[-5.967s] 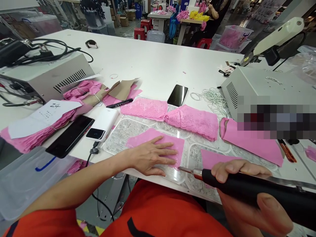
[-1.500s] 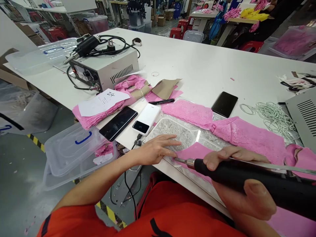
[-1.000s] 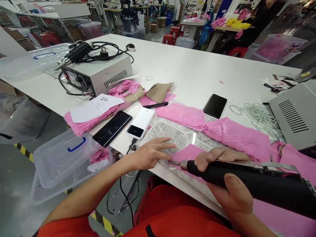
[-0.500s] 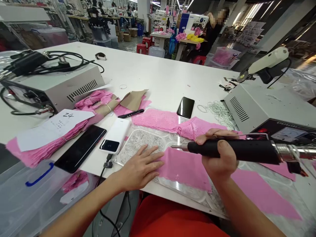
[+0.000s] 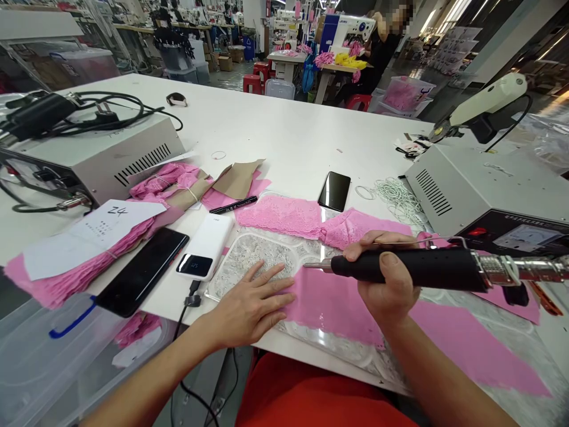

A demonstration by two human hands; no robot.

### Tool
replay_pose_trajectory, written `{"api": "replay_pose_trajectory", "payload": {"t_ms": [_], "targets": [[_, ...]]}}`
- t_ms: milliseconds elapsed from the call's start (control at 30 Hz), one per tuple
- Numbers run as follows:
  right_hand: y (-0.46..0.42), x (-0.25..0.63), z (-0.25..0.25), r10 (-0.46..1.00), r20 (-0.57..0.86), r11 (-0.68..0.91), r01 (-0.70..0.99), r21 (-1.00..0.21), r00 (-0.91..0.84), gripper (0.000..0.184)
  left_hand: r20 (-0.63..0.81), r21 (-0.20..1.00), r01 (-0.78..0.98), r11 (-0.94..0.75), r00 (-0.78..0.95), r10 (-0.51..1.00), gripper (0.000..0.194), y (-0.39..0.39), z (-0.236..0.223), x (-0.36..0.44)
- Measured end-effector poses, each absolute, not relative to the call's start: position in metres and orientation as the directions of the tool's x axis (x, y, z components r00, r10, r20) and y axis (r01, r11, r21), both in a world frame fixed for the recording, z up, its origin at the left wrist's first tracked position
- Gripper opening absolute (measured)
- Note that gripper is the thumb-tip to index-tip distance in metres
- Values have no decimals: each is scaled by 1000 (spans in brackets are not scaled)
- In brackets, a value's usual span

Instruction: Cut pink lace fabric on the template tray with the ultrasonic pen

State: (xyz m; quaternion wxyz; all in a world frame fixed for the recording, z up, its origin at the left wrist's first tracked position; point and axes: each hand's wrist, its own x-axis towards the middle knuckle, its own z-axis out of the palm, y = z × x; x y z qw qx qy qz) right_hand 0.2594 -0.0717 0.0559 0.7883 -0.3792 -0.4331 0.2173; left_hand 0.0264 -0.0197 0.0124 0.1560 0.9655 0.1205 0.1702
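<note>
My left hand [image 5: 254,305] lies flat with its fingers spread. Its fingertips rest on the left edge of a pink fabric piece [image 5: 329,302], its palm over the clear patterned plastic sheet [image 5: 255,258] beneath. In my right hand [image 5: 391,281] is a handheld ultrasonic welder [image 5: 418,268] with a thick black handle, held almost level, fingers wrapped round it. Its thin metal tip points left, at the fabric's upper left corner; whether it touches cannot be told. Behind the tool lies pink lace fabric [image 5: 284,216]. Another pink piece [image 5: 475,344] is to the right of my right forearm.
Left stand a power bank [image 5: 207,246], a black phone [image 5: 142,273], a bundled pink fabric stack [image 5: 89,249] and a grey machine box [image 5: 115,154]. A second phone [image 5: 335,191], pale elastic loops [image 5: 400,201] and another machine box [image 5: 489,184] are right. A person [image 5: 384,47] sits beyond the table.
My right hand and the welder have shifted slightly left. My left hand stays flat in place. The camera view has moved a little.
</note>
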Motion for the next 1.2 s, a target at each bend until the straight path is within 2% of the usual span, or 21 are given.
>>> {"api": "replay_pose_trajectory", "payload": {"t_ms": [667, 800, 967, 1200], "targets": [[-74, 260, 57, 667, 513, 600, 19, -800, 540, 7, 316, 300, 167, -939, 912, 263, 32, -23, 13, 21], [-79, 256, 61, 685, 458, 582, -47, -812, 567, 8, 331, 301, 189, -935, 899, 288, 32, -34, 15, 8], [-81, 250, 62, 704, 468, 575, -43, -817, 534, 8, 338, 320, 245, -915, 873, 352, 36, -49, 9, -9], [-78, 248, 58, 705, 501, 600, -45, -799, 502, 8, 346, 340, 249, -907, 863, 367, 37, -51, 8, -12]]}}
